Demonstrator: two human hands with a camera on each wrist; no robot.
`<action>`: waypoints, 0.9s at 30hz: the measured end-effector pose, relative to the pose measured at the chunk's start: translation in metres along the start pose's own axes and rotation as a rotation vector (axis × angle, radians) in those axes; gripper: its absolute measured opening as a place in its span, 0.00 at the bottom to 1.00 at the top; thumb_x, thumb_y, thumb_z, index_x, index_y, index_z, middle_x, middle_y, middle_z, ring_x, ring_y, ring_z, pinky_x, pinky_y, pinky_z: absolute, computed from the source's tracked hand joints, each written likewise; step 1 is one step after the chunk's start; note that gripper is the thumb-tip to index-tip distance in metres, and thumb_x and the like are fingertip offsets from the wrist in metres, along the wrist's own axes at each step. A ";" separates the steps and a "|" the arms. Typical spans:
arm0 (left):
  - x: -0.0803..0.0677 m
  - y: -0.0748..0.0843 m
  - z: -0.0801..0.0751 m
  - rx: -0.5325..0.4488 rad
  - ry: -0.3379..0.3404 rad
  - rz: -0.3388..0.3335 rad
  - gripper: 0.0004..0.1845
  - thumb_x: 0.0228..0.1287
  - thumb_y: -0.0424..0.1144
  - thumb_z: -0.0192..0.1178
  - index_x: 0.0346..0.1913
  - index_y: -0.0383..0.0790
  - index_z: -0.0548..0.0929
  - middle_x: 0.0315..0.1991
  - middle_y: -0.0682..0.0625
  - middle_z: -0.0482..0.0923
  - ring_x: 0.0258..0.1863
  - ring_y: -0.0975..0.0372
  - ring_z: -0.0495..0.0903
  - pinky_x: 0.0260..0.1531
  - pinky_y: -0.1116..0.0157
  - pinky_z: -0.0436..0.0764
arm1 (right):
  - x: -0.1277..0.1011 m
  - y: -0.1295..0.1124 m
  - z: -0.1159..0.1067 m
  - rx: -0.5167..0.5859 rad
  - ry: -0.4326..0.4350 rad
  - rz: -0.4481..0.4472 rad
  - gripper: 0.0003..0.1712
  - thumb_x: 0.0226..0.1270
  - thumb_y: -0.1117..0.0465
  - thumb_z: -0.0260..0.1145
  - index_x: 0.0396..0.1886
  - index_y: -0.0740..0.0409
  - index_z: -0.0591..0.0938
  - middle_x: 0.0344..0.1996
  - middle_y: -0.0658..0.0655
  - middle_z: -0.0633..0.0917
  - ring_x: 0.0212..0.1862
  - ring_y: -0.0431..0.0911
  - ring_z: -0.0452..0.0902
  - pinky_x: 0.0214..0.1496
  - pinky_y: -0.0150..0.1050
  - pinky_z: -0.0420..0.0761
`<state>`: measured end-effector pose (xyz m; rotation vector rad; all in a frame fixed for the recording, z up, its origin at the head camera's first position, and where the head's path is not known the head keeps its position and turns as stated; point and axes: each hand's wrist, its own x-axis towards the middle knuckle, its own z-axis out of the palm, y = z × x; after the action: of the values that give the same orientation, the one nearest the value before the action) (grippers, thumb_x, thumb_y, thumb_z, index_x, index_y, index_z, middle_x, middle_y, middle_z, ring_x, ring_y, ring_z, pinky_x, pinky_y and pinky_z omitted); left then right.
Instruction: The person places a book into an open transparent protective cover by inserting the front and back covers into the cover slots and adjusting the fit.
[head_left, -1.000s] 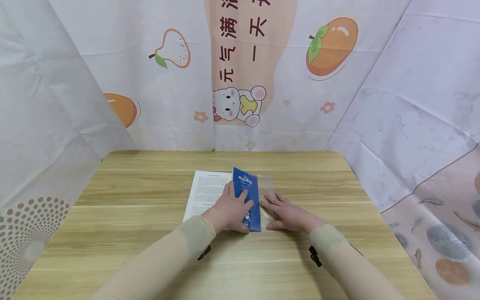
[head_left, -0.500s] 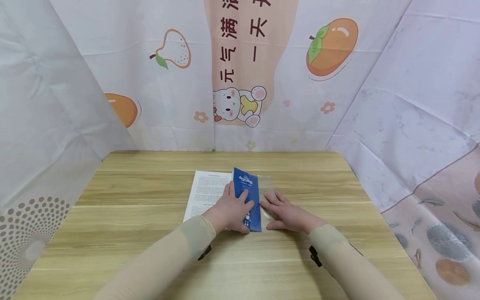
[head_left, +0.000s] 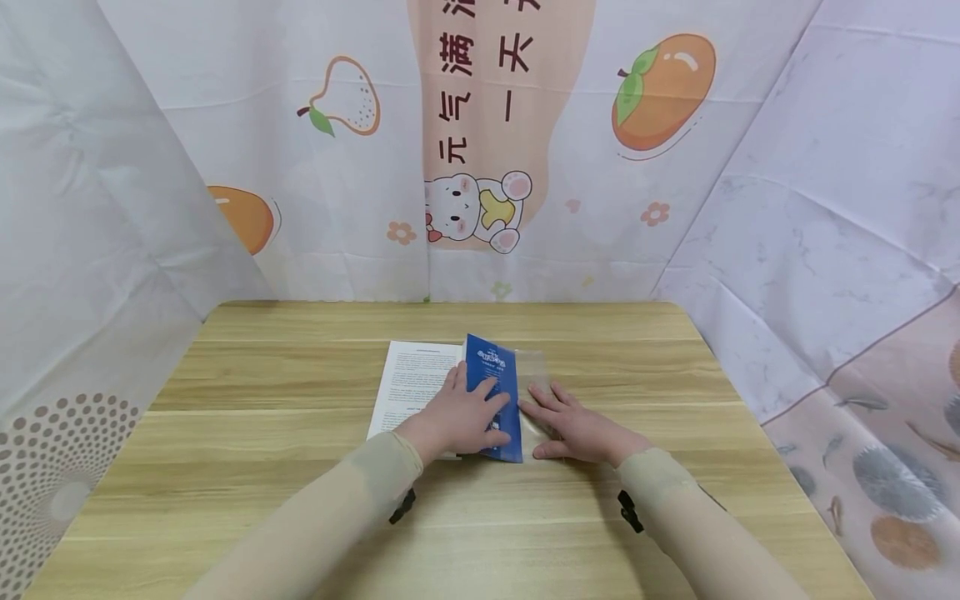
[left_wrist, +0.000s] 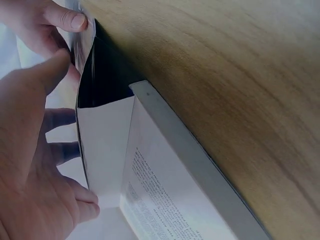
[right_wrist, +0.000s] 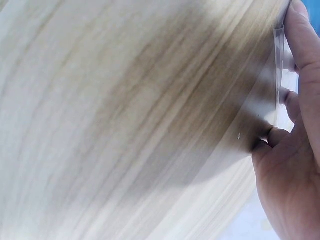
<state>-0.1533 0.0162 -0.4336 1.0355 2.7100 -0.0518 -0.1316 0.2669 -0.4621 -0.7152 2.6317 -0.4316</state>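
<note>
A book with printed white pages (head_left: 420, 375) lies on the table, its blue cover (head_left: 506, 375) folded out to the right. From the blue cover's right edge extends a strip of clear plastic (head_left: 534, 365). My left hand (head_left: 457, 421) rests on the blue cover with fingers spread. In the left wrist view, the cover's white inner side (left_wrist: 105, 145) stands raised beside the book's page block (left_wrist: 185, 150), the fingers along its outer face. My right hand (head_left: 577, 427) lies with extended fingers on the plastic, which also shows in the right wrist view as a clear sheet edge (right_wrist: 279, 65).
The wood-grain table (head_left: 300, 492) stretches around the book on every side. Behind it hangs a white printed curtain (head_left: 360, 275), with more cloth (head_left: 810, 208) along the right and left sides. A black strap buckle (head_left: 630, 512) is at the right wrist.
My left hand has shifted slightly, its thumb moving from the blue cover's near edge farther up onto its face. The right hand, book and plastic stay about where they were.
</note>
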 end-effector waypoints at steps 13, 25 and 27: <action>0.007 -0.012 0.004 -0.309 0.256 -0.102 0.33 0.77 0.34 0.53 0.81 0.43 0.59 0.72 0.43 0.67 0.71 0.50 0.70 0.72 0.53 0.68 | 0.000 0.000 0.000 -0.003 -0.009 0.021 0.47 0.71 0.38 0.65 0.83 0.48 0.58 0.83 0.59 0.50 0.80 0.69 0.37 0.73 0.69 0.60; 0.005 -0.018 0.000 -0.574 0.343 -0.238 0.29 0.78 0.34 0.53 0.78 0.41 0.63 0.72 0.40 0.62 0.59 0.51 0.79 0.57 0.56 0.82 | 0.001 0.000 0.001 0.007 -0.020 0.048 0.48 0.70 0.37 0.64 0.83 0.45 0.57 0.83 0.57 0.49 0.81 0.67 0.35 0.73 0.69 0.59; 0.006 -0.020 -0.002 -0.605 0.360 -0.293 0.29 0.77 0.36 0.54 0.77 0.41 0.64 0.70 0.39 0.64 0.60 0.49 0.76 0.57 0.54 0.81 | 0.000 -0.001 0.001 0.006 -0.018 0.045 0.48 0.70 0.37 0.64 0.83 0.45 0.57 0.83 0.57 0.49 0.81 0.67 0.35 0.73 0.69 0.59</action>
<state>-0.1707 0.0052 -0.4345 0.4991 2.8553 0.9206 -0.1313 0.2661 -0.4625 -0.6532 2.6234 -0.4179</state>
